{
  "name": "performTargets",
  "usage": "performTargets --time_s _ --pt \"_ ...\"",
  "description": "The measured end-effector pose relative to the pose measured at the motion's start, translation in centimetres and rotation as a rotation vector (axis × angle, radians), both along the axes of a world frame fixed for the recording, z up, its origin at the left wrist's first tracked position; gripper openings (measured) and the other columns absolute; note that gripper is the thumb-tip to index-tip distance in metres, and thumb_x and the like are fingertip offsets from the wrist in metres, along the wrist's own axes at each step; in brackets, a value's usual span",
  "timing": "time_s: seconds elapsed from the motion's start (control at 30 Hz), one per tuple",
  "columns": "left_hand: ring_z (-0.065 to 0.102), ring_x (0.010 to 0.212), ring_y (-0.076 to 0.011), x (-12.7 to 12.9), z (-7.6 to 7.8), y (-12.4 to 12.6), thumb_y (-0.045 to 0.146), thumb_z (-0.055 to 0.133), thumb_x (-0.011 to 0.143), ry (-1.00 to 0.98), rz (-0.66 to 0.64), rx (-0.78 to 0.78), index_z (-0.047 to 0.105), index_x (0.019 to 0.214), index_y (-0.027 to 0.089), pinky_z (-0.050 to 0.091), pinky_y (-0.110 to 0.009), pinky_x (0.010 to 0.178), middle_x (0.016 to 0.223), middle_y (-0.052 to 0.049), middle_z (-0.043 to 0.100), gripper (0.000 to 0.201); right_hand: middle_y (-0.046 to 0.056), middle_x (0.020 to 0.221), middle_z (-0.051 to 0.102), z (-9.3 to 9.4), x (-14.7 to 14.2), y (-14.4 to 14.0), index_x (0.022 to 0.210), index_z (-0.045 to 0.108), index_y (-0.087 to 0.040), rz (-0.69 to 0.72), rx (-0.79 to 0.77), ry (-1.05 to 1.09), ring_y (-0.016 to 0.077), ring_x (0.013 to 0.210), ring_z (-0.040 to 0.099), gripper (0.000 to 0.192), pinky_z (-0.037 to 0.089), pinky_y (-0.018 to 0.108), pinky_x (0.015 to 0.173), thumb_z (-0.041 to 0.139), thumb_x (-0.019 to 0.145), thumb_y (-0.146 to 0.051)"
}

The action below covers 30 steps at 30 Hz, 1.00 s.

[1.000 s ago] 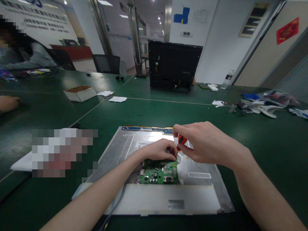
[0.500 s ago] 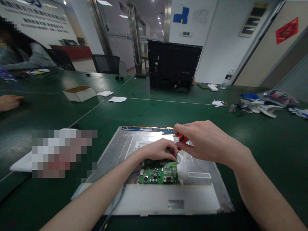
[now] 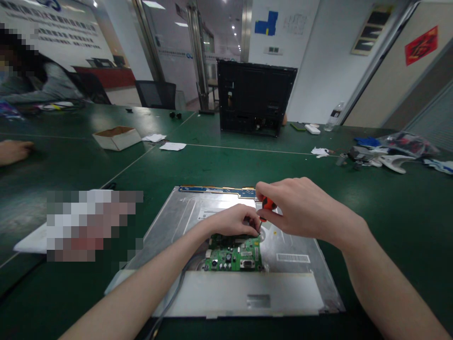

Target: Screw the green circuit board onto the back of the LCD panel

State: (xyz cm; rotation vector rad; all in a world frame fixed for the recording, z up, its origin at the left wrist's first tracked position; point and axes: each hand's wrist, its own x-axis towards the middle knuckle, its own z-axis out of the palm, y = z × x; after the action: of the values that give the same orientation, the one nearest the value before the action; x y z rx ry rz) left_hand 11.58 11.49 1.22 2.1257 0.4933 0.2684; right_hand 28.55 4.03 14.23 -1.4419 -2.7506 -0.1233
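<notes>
A metal-backed display panel (image 3: 297,283) lies flat on the green table in front of me. On its middle sits a green circuit board (image 3: 231,257) with a blue VGA-type connector and small capacitors. My right hand (image 3: 297,208) is closed round the red-and-black handle of a screwdriver (image 3: 268,204), its shaft pointing down to the board's upper right corner. My left hand (image 3: 239,219) reaches over the board's upper edge, fingers curled and pinched by the screwdriver tip. Whatever those fingertips hold is hidden. A blue strip board (image 3: 215,190) runs along the panel's far edge.
A black monitor housing (image 3: 256,99) stands upright at the back. An open white box (image 3: 117,138) and papers lie left of it. Another person's hand (image 3: 16,152) rests at far left. Bags and white parts (image 3: 392,158) are piled at right. A grey cable (image 3: 177,293) crosses the panel's left.
The screwdriver handle has turned slightly in my right hand. My left hand stays in place, and the panel and board have not moved.
</notes>
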Motion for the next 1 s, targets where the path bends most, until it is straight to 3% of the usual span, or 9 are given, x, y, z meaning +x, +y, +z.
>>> performTargets --time_s 0.37,0.57,0.77,0.9,1.0 --pt "0.058 0.068 -0.0132 0.0 0.6 -0.3 0.009 0.072 0.072 0.004 0.028 -0.006 0.068 0.077 0.015 0.042 -0.022 0.063 0.073 0.002 0.063 0.008 -0.002 0.073 0.066 0.2 0.4 0.1 0.089 0.054 -0.024 -0.018 0.015 0.045 0.0151 0.061 0.057 0.012 0.025 0.025 0.051 0.054 0.088 -0.036" --pt "0.061 0.073 -0.0147 -0.1 0.4 -0.1 0.01 0.072 0.071 -0.011 0.032 -0.048 0.067 0.08 0.015 0.045 -0.024 0.069 0.079 0.0 0.066 0.011 -0.002 0.073 0.066 0.5 1.0 -0.1 0.091 0.054 -0.024 -0.018 0.045 0.052 0.0141 0.059 0.055 0.011 0.025 0.024 0.049 0.056 0.087 -0.034" --pt "0.062 0.077 -0.0156 -0.7 1.1 0.3 0.015 0.061 0.08 -0.032 0.049 -0.075 0.067 0.084 0.017 0.048 -0.026 0.072 0.083 -0.002 0.067 0.007 -0.003 0.074 0.066 1.1 1.9 -0.1 0.092 0.054 -0.025 -0.068 0.072 0.074 0.014 0.059 0.056 0.012 0.027 0.023 0.049 0.057 0.086 -0.034" --pt "0.063 0.088 -0.0173 -2.1 3.4 1.2 0.018 0.053 0.085 0.016 0.222 0.049 0.066 0.087 0.018 0.047 -0.029 0.081 0.091 -0.002 0.069 0.013 -0.002 0.073 0.065 1.5 2.3 -0.2 0.091 0.054 -0.024 -0.072 0.091 0.097 0.0136 0.058 0.055 0.013 0.027 0.023 0.048 0.057 0.086 -0.036" --pt "0.062 0.09 -0.0193 -4.0 4.7 1.9 0.027 0.054 0.086 0.164 0.384 0.182 0.066 0.092 0.019 0.046 -0.029 0.08 0.093 -0.003 0.069 0.015 -0.003 0.069 0.063 1.8 2.5 -0.4 0.089 0.053 -0.024 -0.081 0.103 0.105 0.0133 0.057 0.054 0.013 0.026 0.023 0.048 0.058 0.085 -0.035"
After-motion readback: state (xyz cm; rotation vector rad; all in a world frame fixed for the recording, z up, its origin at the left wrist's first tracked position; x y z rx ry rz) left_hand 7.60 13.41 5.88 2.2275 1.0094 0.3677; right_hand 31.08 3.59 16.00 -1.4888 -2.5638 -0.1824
